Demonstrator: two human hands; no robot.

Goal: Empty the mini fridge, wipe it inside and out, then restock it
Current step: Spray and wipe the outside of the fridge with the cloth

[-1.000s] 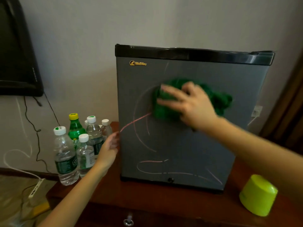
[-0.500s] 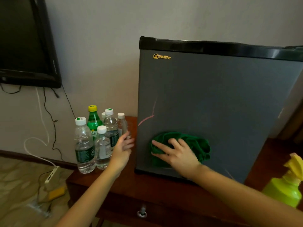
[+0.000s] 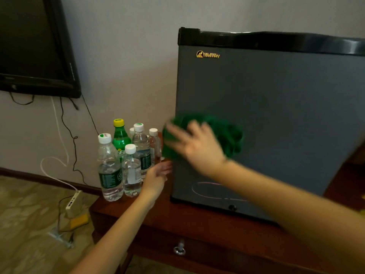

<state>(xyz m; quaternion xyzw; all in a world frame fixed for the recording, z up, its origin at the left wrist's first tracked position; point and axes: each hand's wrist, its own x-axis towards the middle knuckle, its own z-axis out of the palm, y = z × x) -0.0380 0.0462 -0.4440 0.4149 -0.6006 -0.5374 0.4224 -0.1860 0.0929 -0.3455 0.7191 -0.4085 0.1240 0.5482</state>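
The grey mini fridge (image 3: 276, 115) stands on a dark wooden cabinet (image 3: 197, 224) with its door closed. My right hand (image 3: 197, 147) presses a green cloth (image 3: 227, 135) flat against the door near its left edge; both are blurred. Pink scribble marks (image 3: 207, 189) remain low on the door. My left hand (image 3: 156, 177) rests at the fridge's lower left corner, fingers apart, holding nothing. Several clear water bottles (image 3: 109, 169) and a green soda bottle (image 3: 120, 135) stand left of the fridge on the cabinet.
A black TV (image 3: 33, 46) hangs on the wall at upper left, with cables trailing down to a power strip (image 3: 74, 202) on the patterned floor. A metal ring pull (image 3: 179, 250) sits on the cabinet's front.
My right hand has swept the cloth from the door's lower part up and left to its left edge. The pink line at the left edge is gone. The view has shifted left.
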